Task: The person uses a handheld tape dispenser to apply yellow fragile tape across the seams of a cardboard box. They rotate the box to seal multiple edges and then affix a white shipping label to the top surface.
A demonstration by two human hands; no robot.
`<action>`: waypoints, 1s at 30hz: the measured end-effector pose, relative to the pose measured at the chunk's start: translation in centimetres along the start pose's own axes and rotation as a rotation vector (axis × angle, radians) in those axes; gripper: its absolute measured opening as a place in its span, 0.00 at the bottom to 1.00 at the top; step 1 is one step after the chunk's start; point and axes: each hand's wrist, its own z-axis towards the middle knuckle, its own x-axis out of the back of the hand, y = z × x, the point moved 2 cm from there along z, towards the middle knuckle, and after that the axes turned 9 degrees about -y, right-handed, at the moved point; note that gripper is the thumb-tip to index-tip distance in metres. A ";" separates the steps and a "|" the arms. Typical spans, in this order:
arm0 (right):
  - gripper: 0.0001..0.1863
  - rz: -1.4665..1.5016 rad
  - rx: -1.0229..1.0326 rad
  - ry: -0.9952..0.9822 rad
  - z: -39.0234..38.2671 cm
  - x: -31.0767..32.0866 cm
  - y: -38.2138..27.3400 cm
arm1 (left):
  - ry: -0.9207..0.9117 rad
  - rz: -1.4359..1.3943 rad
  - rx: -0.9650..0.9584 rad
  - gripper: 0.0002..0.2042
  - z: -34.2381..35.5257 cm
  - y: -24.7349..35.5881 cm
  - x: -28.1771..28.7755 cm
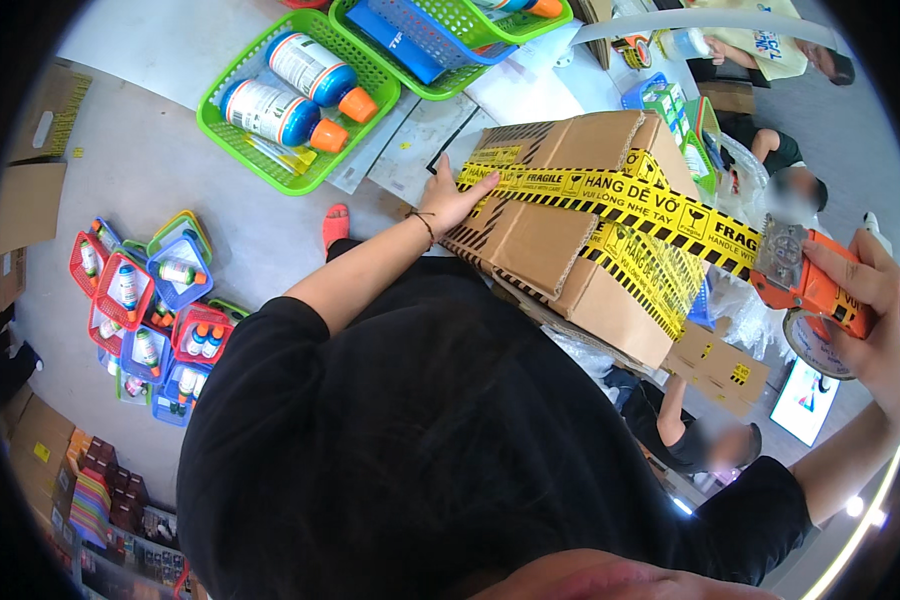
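A brown cardboard box (570,235) sits in front of me, with bands of yellow-and-black printed packing tape around it. My left hand (455,203) lies on the left end of the box, thumb and fingers spread, touching the end of a tape strip. That strip (610,197) runs taut across the top and past the right edge of the box. It leads to an orange tape dispenser (815,285) with a metal head, raised to the right of the box. My right hand (875,310) is closed around the dispenser's handle, and the tape roll (815,342) hangs below.
Beyond the box, a green basket (210,115) with blue, orange-capped bottles stands on the table, beside another green basket (390,70). Several small coloured baskets of bottles (160,310) crowd the floor at left. Other people (670,420) are at right, near a flat cardboard piece (715,365).
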 end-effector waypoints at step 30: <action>0.36 0.197 0.351 0.845 -0.5 -34.7 18.3 | -0.174 1.071 -0.866 0.40 -14.1 23.5 -3.3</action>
